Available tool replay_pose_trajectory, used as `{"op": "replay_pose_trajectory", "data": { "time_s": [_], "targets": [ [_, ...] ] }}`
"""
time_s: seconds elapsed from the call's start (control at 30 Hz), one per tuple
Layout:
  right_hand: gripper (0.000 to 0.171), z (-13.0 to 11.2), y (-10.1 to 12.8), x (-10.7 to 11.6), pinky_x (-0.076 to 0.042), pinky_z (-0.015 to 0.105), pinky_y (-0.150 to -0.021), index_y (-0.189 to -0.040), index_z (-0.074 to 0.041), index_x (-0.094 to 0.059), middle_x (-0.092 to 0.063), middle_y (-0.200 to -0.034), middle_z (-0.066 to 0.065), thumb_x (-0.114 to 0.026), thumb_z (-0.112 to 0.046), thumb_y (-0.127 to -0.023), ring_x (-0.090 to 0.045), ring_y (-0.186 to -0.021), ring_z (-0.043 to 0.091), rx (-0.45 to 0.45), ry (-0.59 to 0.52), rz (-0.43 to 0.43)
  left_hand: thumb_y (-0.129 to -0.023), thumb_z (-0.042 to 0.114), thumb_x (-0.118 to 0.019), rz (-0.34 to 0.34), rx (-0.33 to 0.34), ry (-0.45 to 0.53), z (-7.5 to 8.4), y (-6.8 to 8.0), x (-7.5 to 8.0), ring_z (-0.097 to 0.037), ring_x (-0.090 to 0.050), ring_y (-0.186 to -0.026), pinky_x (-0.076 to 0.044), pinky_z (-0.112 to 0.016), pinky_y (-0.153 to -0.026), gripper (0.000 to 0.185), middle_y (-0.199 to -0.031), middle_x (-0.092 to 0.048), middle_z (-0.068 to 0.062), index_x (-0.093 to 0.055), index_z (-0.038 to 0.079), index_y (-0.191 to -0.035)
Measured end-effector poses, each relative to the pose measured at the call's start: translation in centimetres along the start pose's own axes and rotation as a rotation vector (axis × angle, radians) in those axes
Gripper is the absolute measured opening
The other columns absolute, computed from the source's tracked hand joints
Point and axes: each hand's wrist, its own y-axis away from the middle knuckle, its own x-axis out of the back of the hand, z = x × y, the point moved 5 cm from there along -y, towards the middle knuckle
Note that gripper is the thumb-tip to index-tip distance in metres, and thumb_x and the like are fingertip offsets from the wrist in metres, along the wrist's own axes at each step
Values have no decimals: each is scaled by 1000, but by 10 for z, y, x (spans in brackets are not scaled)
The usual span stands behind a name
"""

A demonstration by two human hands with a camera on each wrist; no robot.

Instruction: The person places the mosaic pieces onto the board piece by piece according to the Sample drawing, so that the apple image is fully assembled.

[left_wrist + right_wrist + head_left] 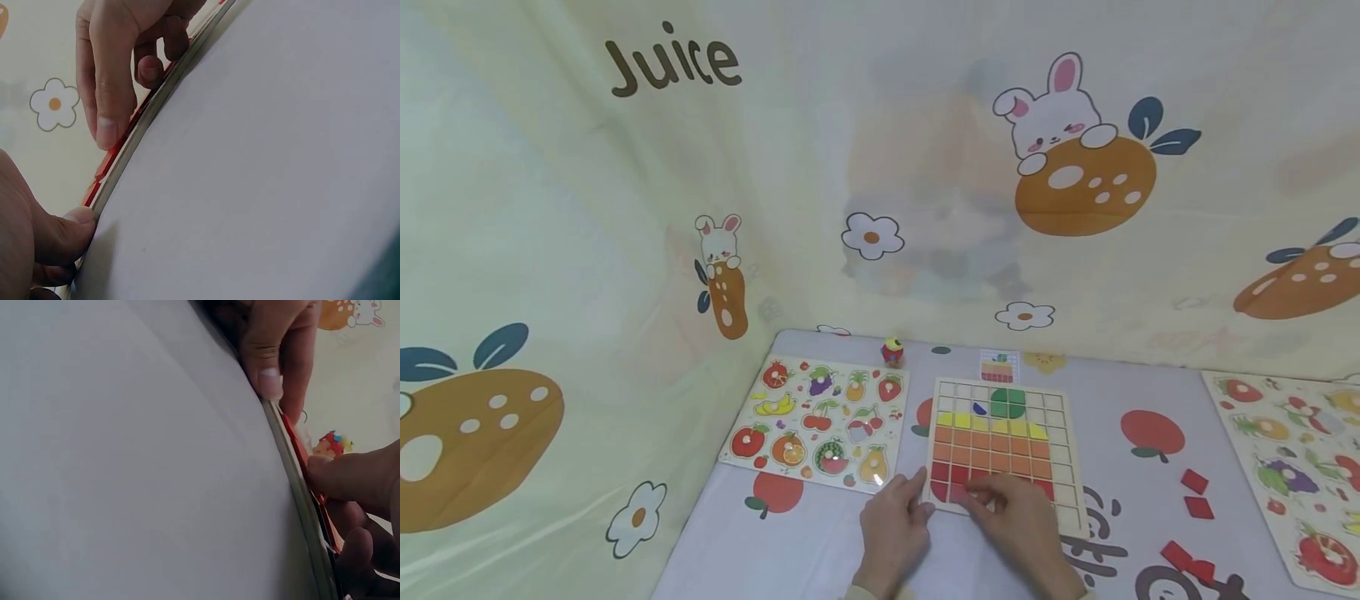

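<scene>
The grid board [1003,450] lies mid-table, its tiles forming green, yellow, orange and red rows. The right hand [1018,521] presses curled fingers [107,119] on the red tiles [955,482] at the near edge; whether it pinches one I cannot tell. The left hand [895,521] steadies the board's near left corner, thumb [69,234] against the edge. Loose red pieces [1195,493] lie to the right, a fruit puzzle [820,425] to the left.
</scene>
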Motion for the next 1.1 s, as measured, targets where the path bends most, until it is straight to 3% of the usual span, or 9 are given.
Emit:
{"op": "replay_pose_trajectory", "data": {
  "time_s": [0.5, 0.73, 0.83, 0.97, 1.1],
  "targets": [
    [14, -4, 1, -1, -40, 25, -64, -94, -24, -84, -69, -75, -14, -91, -24, -82, -48, -67, 6, 69, 76, 52, -92, 17, -80, -3, 6, 0, -1, 0, 0, -1, -35, -55, -30, -20, -55, 46, -68, -43, 15, -72, 20, -138],
    [14, 5, 4, 10, -42, 23, -64, -99, -23, -82, -68, -77, -15, -88, -28, -88, -50, -67, 5, 22, -24, 69, -92, 17, -80, -14, 13, 15, 0, 0, -1, -2, -35, -55, -30, -20, -55, 47, -68, -43, 15, -72, 20, -138],
    [18, 20, 6, 29, -44, 22, -66, -106, -19, -82, -73, -86, -10, -86, -30, -91, -56, -75, 9, -65, -57, 55, -92, 16, -80, -18, 16, 25, 0, 1, -2, -2, -35, -55, -31, -20, -55, 47, -68, -44, 15, -72, 20, -138],
    [51, 59, 12, 63, -49, 26, -68, -127, -11, -75, -72, -104, 4, -86, -44, -89, -58, -89, 20, -215, 1, -38, -91, 17, -80, -18, 25, 26, -2, 0, -4, -1, -36, -56, -32, -20, -56, 47, -69, -44, 16, -72, 21, -138],
    [76, 108, 15, 98, -59, 53, -86, -136, -5, -69, -63, -129, 24, -87, -56, -82, -57, -104, 37, -240, 129, -109, -92, 19, -80, -18, 43, 25, -4, 0, -3, -1, -37, -57, -33, -20, -57, 48, -69, -44, 16, -71, 22, -139]
  ]
}}
